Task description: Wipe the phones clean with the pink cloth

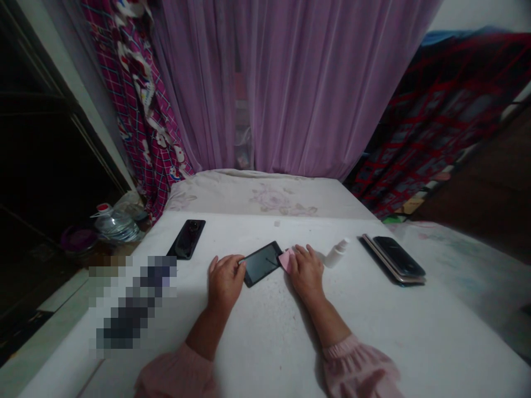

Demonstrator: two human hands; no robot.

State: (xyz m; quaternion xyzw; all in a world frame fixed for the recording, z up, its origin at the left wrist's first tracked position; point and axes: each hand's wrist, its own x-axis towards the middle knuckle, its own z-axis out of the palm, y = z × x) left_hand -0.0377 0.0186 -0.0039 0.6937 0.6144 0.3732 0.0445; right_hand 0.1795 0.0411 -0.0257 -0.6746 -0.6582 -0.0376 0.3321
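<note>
- the person's left hand (226, 282) lies palm down, its fingers narrowly curled, with the fingertips pinching the left end of a slim black glass-fronted smartphone (261, 263)
- the person's right hand (306, 271) lies palm down, its fingers close together and pressing on a small square pink pad (286, 260), which sits just beside the right end of the smartphone; whether the pad is cloth or sponge is too small to tell
- the smartphone lies flat and at a slant between the two hands, on a wide white speckled surface (265, 337)
- four phones show in all: that one, a black phone lying face down (186, 239) up to the left, and two stacked at the right, a dark phone (398, 255) on a rose-gold phone (384, 260)
- one small white plastic spray bottle (337, 253) lies just right of the right hand
- two pink ruffled sleeves (357, 367) cover the forearms near the lower edge of the view
- a pale floral quilt (265, 198) lies along the far edge of the white surface
- off the left side sit one clear plastic water bottle with a red cap (116, 225) and one round purple container (78, 239)
- a pixelated patch (133, 301) hides whatever lies left of the left forearm
- three hanging fabrics close off the back: a sheer purple curtain (298, 83), a pink plaid cartoon-print curtain (141, 110) and a dark red-patterned cloth (448, 121)
</note>
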